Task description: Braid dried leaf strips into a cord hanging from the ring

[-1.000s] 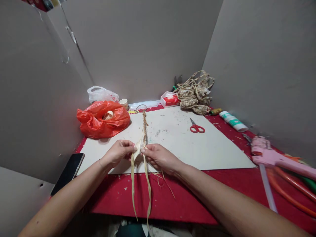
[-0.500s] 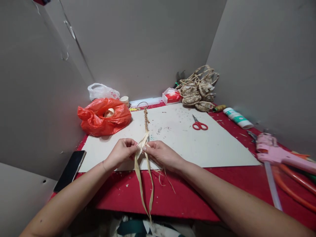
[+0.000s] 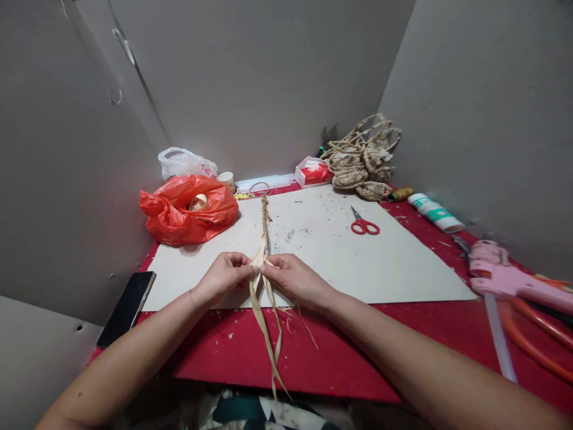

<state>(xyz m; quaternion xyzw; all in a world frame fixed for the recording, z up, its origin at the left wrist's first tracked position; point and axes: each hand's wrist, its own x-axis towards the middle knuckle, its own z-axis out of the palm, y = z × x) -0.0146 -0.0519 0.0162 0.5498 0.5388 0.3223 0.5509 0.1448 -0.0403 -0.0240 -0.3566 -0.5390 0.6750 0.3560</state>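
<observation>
At the lower left of the frame, a dark phone (image 3: 126,309) lies beside a white board (image 3: 322,257) on a red tabletop (image 3: 340,364). Above it, left of centre, sits a crumpled orange-red plastic bag (image 3: 174,212). The left hand (image 3: 224,276), just below the centre, pinches pale strips (image 3: 258,258) between thumb and fingers. The strips spread from the near end of a rough brown cord (image 3: 265,220) at mid-frame, their loose tails hanging to the bottom edge. The right hand (image 3: 298,278), close beside the left, has thumb and fingers clamped on the strips too. Right of centre are coiled ropes (image 3: 351,167) and, below them, red-handled scissors (image 3: 366,227); at far right, a pink glue gun (image 3: 501,279).
</observation>
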